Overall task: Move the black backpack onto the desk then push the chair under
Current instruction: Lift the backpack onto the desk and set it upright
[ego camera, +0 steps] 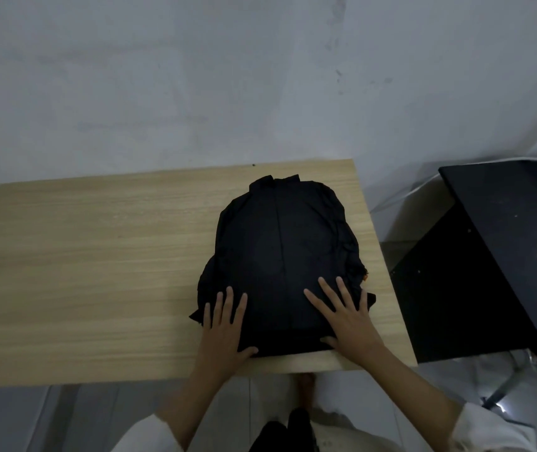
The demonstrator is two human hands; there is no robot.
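The black backpack (280,252) lies flat on the right half of the light wooden desk (81,262), its top end toward the wall. My left hand (224,327) rests flat on the pack's near left corner, fingers spread. On the near right part of the pack lies my right hand (345,318), also flat with fingers apart. Neither hand grips anything. To the right of the desk I see part of a black seat-like surface (495,256) on a metal leg, possibly the chair.
A grey wall (195,76) runs along the desk's far edge. The desk's near edge is just under my wrists. Pale floor tiles (97,415) show below, with my legs at the bottom centre. A worn pale patch marks the black surface at far right.
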